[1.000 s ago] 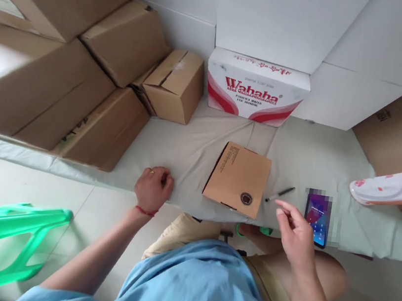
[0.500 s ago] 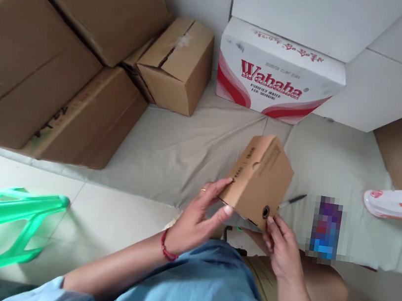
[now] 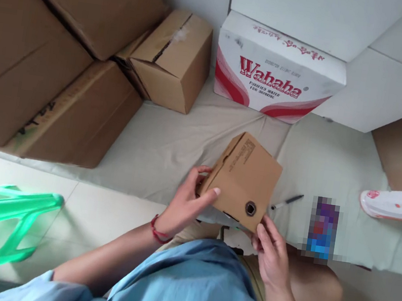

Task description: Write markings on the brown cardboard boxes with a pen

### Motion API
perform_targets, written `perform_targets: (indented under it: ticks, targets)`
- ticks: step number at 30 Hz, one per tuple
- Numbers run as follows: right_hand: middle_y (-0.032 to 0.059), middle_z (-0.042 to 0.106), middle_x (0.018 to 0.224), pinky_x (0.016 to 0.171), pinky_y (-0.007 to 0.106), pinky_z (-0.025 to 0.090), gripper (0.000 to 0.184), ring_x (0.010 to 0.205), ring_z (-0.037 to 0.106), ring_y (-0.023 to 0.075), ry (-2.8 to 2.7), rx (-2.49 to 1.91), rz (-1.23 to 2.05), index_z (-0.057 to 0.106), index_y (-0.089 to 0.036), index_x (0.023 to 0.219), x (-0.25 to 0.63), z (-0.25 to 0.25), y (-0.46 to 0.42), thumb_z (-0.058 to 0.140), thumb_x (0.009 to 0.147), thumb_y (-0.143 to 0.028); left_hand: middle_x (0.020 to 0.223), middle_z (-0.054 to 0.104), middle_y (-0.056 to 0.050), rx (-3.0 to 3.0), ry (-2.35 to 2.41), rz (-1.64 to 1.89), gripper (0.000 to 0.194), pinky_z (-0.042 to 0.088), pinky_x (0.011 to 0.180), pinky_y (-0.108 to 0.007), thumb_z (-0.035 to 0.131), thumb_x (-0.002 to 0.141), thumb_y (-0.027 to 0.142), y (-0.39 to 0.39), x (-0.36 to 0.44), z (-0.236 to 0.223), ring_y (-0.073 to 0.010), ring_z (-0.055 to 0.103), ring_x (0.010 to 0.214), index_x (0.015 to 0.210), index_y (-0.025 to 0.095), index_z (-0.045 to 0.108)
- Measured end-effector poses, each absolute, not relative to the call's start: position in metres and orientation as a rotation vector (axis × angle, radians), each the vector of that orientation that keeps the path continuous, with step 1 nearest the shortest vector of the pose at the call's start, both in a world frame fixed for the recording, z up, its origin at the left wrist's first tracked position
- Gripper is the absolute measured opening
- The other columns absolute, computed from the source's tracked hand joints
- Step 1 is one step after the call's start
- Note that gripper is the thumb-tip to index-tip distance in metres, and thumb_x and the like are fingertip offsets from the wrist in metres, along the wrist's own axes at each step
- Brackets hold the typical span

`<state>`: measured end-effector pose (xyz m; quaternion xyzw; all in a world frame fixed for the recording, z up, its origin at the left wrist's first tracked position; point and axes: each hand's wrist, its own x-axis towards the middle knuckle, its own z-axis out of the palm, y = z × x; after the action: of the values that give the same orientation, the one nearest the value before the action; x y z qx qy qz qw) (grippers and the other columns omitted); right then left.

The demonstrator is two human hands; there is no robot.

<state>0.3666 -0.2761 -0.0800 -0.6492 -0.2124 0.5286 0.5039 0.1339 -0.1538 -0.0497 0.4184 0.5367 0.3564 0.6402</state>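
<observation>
A small brown cardboard box [image 3: 247,179] with dark print and a round black mark is held up tilted between both hands, in front of my body. My left hand [image 3: 189,196] grips its left side, thumb on the near face and fingers curled behind the edge. At the lower right corner, my right hand [image 3: 271,247] pinches the box between thumb and fingers. The far side and underside of the box are hidden. Just right of it, a pen [image 3: 287,202] lies on the pale cloth [image 3: 172,141].
Large cartons [image 3: 72,107] are stacked at the left, beside a smaller carton [image 3: 172,62]. A white-and-red Wahaha carton [image 3: 279,74] stands at the back. A green plastic stool [image 3: 8,213] is on the floor at left. A pixelated item [image 3: 322,230] lies to the right.
The box has turned so its broad face shows more and its printed narrow side less. It has shifted slightly left, and my left fingers now wrap behind its edge.
</observation>
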Motion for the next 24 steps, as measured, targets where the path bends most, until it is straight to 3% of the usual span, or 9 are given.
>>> perform_targets:
  ticks: [4, 9, 13, 17, 21, 24]
  targets:
    - [0.0066, 0.077, 0.088, 0.053, 0.026, 0.037, 0.045, 0.056, 0.047, 0.0099, -0.527, -1.437, 1.274, 0.086, -0.026, 0.119, 0.368, -0.069, -0.28, 0.08, 0.092, -0.061, 0.106, 0.077, -0.006, 0.487, 1.173, 0.787, 0.048, 0.058, 0.066, -0.036, 0.072, 0.084, 0.053, -0.155, 0.116, -0.061, -0.0262, 0.074, 0.089, 0.121, 0.024, 0.061]
    - [0.0105, 0.081, 0.091, 0.054, 0.027, 0.039, 0.039, 0.057, 0.05, 0.0115, -0.593, -1.363, 1.328, 0.089, -0.026, 0.109, 0.368, -0.057, -0.274, 0.082, 0.091, -0.06, 0.103, 0.081, -0.012, 0.325, 1.067, 0.686, 0.047, 0.063, 0.065, -0.045, 0.062, 0.086, 0.061, -0.154, 0.11, -0.058, -0.0348, 0.078, 0.092, 0.107, 0.021, 0.073]
    - [0.0065, 0.074, 0.078, 0.052, 0.026, 0.038, 0.04, 0.057, 0.049, 0.0118, -0.582, -1.358, 1.314, 0.087, -0.024, 0.101, 0.37, -0.055, -0.272, 0.082, 0.09, -0.063, 0.119, 0.081, -0.011, 0.328, 1.019, 0.736, 0.046, 0.067, 0.083, -0.049, 0.069, 0.083, 0.057, -0.158, 0.122, -0.05, -0.0363, 0.078, 0.107, 0.112, 0.021, 0.073]
    - [0.0068, 0.075, 0.085, 0.055, 0.029, 0.048, 0.047, 0.067, 0.062, 0.0188, -0.46, -1.354, 1.223, 0.083, -0.028, 0.105, 0.383, -0.056, -0.276, 0.074, 0.092, -0.072, 0.133, 0.077, -0.007, 0.613, 0.932, 0.817, 0.059, 0.064, 0.101, -0.048, 0.088, 0.077, 0.051, -0.166, 0.128, -0.05, -0.0338, 0.075, 0.119, 0.128, 0.029, 0.07]
    - [0.0008, 0.059, 0.063, 0.045, 0.025, 0.037, 0.044, 0.053, 0.048, 0.0135, -0.528, -1.362, 1.064, 0.072, -0.026, 0.081, 0.403, -0.058, -0.285, 0.082, 0.088, -0.068, 0.151, 0.069, -0.01, 1.024, 0.765, 0.812, 0.091, 0.048, 0.126, -0.052, 0.1, 0.074, 0.044, -0.17, 0.128, -0.054, -0.0355, 0.062, 0.144, 0.156, 0.036, 0.059]
    - [-0.0002, 0.059, 0.064, 0.048, 0.025, 0.042, 0.039, 0.055, 0.047, 0.0122, -0.644, -1.34, 1.002, 0.068, -0.025, 0.075, 0.411, -0.055, -0.292, 0.089, 0.086, -0.056, 0.166, 0.057, -0.013, 1.22, 0.723, 0.726, 0.09, 0.037, 0.135, -0.056, 0.096, 0.082, 0.04, -0.169, 0.127, -0.058, -0.0388, 0.052, 0.156, 0.163, 0.034, 0.057]
